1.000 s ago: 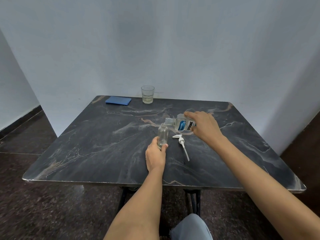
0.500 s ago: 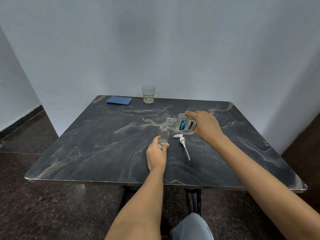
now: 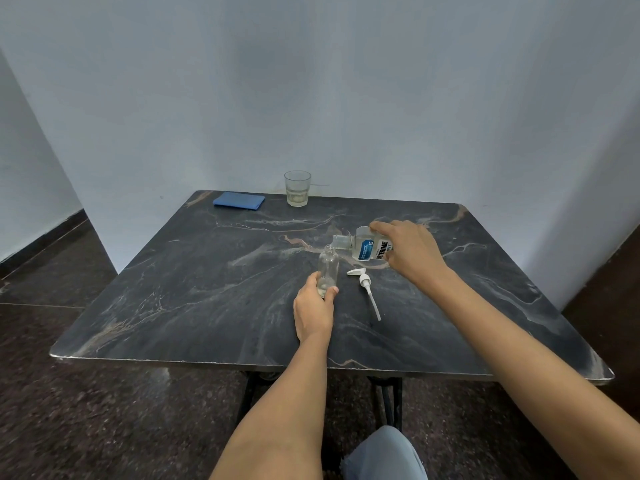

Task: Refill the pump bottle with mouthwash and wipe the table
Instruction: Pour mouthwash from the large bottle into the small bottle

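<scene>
The clear pump bottle (image 3: pixel 328 266) is held upright on the marble table (image 3: pixel 207 289) by the left hand (image 3: pixel 313 313), with fingers and thumb curled round its base. Just beyond and right of that grip, the mouthwash bottle (image 3: pixel 367 247) is clasped by the right hand (image 3: pixel 412 252) and tipped sideways — its open neck at the pump bottle's mouth. The pump head (image 3: pixel 367 289) is laid flat between both grips. Far beyond them, a blue cloth (image 3: pixel 239 200) and a glass (image 3: pixel 297 188) are seen.

A small clear pump bottle (image 3: pixel 328 266), uncapped and nearly empty, is held upright on the dark marble table (image 3: pixel 207 289). A blue-labelled mouthwash bottle (image 3: pixel 367 247) is tipped sideways, neck over its mouth. The white pump (image 3: pixel 367 285) is laid just beside, and a blue cloth (image 3: pixel 239 200) lies at the far edge.
</scene>
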Demonstrator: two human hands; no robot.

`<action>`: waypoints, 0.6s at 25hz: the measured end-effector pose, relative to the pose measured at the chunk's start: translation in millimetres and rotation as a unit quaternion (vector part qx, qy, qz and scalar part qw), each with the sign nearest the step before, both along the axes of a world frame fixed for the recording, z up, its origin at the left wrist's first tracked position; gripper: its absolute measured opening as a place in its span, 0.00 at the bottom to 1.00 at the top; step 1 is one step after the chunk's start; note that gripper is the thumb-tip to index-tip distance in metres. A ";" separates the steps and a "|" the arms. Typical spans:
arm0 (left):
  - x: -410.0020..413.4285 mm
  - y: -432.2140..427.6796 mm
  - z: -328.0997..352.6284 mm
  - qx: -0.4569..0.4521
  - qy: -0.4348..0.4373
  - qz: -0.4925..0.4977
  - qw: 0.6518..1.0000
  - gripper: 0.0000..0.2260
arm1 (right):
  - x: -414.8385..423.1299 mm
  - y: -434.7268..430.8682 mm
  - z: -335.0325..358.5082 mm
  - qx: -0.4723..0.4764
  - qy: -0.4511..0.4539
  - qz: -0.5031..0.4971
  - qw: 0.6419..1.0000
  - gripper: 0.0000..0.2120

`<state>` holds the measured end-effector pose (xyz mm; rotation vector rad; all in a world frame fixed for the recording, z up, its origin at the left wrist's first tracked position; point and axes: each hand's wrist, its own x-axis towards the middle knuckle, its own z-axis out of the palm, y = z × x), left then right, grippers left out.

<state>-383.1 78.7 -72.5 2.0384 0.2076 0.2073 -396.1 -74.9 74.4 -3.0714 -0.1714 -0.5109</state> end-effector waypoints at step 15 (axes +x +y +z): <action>1.3 -0.4 -0.4 0.010 -0.002 0.003 1.000 0.21 | 0.6 1.4 1.6 -0.014 -0.002 -0.001 1.000 0.25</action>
